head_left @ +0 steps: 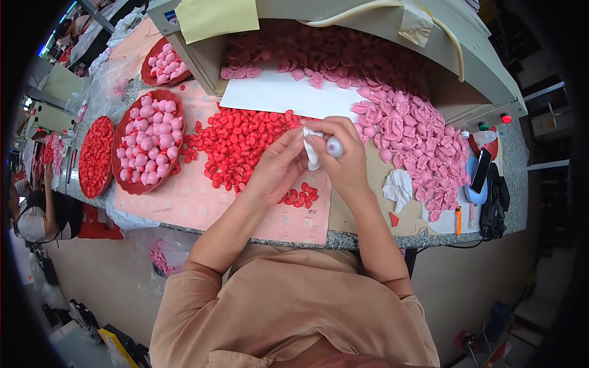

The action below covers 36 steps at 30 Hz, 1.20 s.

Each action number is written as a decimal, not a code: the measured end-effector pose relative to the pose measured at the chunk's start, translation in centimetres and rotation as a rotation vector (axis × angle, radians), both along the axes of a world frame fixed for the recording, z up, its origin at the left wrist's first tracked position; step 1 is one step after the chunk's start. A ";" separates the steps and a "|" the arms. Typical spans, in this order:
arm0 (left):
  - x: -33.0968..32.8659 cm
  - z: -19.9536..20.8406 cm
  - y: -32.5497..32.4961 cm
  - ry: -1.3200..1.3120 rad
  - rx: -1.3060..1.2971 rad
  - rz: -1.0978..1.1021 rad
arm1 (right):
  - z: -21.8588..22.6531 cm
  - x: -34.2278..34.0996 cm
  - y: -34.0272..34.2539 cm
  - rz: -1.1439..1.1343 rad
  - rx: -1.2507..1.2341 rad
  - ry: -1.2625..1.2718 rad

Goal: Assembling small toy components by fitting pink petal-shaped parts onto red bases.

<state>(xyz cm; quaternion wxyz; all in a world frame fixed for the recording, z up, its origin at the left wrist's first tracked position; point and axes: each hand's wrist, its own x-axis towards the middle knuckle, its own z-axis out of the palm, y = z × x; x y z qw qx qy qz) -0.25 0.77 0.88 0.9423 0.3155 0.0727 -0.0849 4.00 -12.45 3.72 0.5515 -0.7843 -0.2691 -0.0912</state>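
Note:
Both hands meet in front of my chest, over the edge of a heap of small red bean-shaped pieces (236, 144). A crumpled white cloth (312, 150) is bunched between their fingertips. My left hand (277, 167) is closed, its fingers pressed together against the cloth; anything small in them is hidden. My right hand (346, 162) is wrapped round a pale tool or bottle (334, 147) whose rounded end pokes out beside the thumb; its thumb and fingers also pinch the cloth. Several loose red pieces (299, 195) lie just below the hands on a pink sheet (257, 227).
Pink shell-like pieces (417, 141) spread from under a grey box-like machine (485, 67) to the right. Red trays hold pink balls (147, 138) and red pieces (96, 156) at left. At right lie a crumpled cloth (398, 189), a phone (481, 172) and an orange cutter (458, 219).

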 end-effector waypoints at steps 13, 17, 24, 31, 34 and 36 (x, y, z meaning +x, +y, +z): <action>0.2 -0.7 -0.7 0.015 0.033 -0.015 | -2.3 0.4 -1.3 -0.153 0.357 0.320; 0.0 -0.9 -0.4 0.011 0.139 0.057 | -3.1 0.2 -0.7 -0.091 0.090 0.023; 0.3 0.0 0.3 -0.067 -0.063 -0.091 | -2.1 1.6 -4.3 -0.114 0.569 0.641; 0.0 -0.1 0.3 -0.146 0.070 -0.085 | -2.4 -1.0 -2.3 0.157 0.529 0.790; 0.2 0.1 0.5 -0.147 0.105 -0.101 | -2.5 -1.5 -3.0 0.122 0.333 0.707; 0.0 0.1 0.3 -0.117 0.107 -0.114 | -2.4 -1.6 -3.5 0.126 0.036 0.225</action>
